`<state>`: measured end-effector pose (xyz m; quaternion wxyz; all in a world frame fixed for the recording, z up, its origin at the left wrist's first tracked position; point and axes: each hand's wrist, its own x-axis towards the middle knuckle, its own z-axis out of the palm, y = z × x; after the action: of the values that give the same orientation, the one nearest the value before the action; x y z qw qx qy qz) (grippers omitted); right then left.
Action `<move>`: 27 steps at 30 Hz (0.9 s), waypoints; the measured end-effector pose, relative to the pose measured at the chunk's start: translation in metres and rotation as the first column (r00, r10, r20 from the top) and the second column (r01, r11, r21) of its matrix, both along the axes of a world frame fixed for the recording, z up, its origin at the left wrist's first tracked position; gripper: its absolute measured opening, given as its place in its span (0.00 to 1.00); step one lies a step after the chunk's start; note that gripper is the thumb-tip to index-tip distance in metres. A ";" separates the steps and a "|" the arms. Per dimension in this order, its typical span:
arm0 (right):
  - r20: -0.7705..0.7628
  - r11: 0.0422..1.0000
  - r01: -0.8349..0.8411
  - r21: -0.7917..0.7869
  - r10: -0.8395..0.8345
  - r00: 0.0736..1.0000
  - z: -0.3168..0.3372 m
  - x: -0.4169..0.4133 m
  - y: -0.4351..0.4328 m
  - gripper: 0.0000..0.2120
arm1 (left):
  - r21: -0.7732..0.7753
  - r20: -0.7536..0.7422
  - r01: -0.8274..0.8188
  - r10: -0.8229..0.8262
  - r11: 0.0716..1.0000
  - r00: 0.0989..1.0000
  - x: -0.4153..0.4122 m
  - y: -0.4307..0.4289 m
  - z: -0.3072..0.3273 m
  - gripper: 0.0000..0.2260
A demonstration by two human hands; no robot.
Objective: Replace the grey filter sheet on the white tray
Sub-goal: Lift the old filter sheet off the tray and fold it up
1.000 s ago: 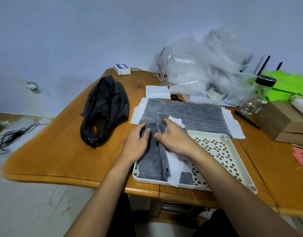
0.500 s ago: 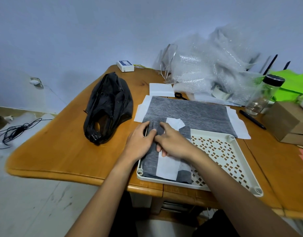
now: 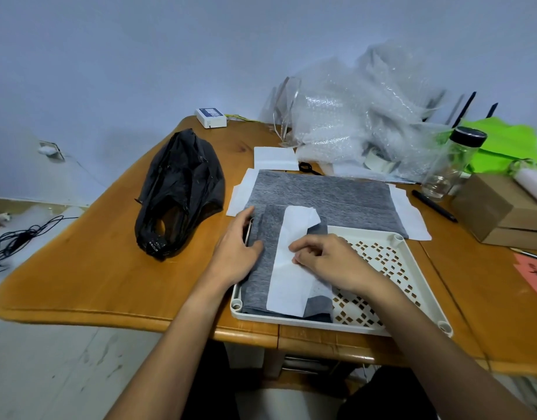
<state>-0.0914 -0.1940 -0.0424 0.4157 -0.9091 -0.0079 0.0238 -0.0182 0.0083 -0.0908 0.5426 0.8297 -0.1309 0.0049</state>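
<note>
Table [image 3: 88,268] is wooden, orange-brown, rounded near-left corner. Bubble wrap [image 3: 361,116] is heaped along the far edge by the wall. Black plastic bag [image 3: 179,192] lies on the left part of the table, well apart from the tray.

White tray [image 3: 412,268] sits at the near edge, perforated floor bare on its right half. A grey filter sheet [image 3: 261,283] lies folded over the tray's left half, with a white strip [image 3: 291,280] running lengthwise on top of it, far end folded over. A second, larger grey sheet [image 3: 330,195] lies flat on the table just beyond the tray, on white paper [image 3: 412,216] that sticks out at both sides.

Left hand [image 3: 235,253] rests flat at the left edge of the folded sheet, fingers together, thumb pressing down on the grey material. Not a pinch, just a hold-down. Right hand [image 3: 324,262] sits on the white strip near its middle, fingers curled, tips bunched on the strip's right edge; cannot tell whether it nips the strip or only presses it. So the folded sheet lies under and between both hands, still inside the tray.

Cardboard box [image 3: 500,207] at far right. Clear jar [image 3: 452,165] with black lid beside it, green sheet [image 3: 509,147] behind. Small white box [image 3: 211,117] at the far corner. Black pen [image 3: 433,205] lies between the jar and the white paper.
</note>
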 end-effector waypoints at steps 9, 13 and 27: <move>-0.036 0.947 0.075 0.312 -0.067 0.997 -0.014 0.001 -0.007 0.08 | 0.162 0.083 0.074 -0.088 0.984 0.993 -0.008 -0.001 0.006 0.17; -0.020 0.920 0.115 0.374 -0.116 0.993 -0.014 0.000 -0.014 0.10 | 0.159 0.035 0.068 -0.074 0.985 0.997 -0.007 -0.003 0.006 0.15; 0.288 0.940 0.330 -0.088 -0.293 0.912 -0.015 -0.001 -0.024 0.19 | 0.258 -0.150 0.283 -0.252 0.924 0.956 0.000 0.000 0.017 0.38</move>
<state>-0.0927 -0.2184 -0.0578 0.3466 -0.9194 0.0826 -0.1668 -0.0183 0.0085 -0.0735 0.4232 0.8706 -0.2113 -0.1350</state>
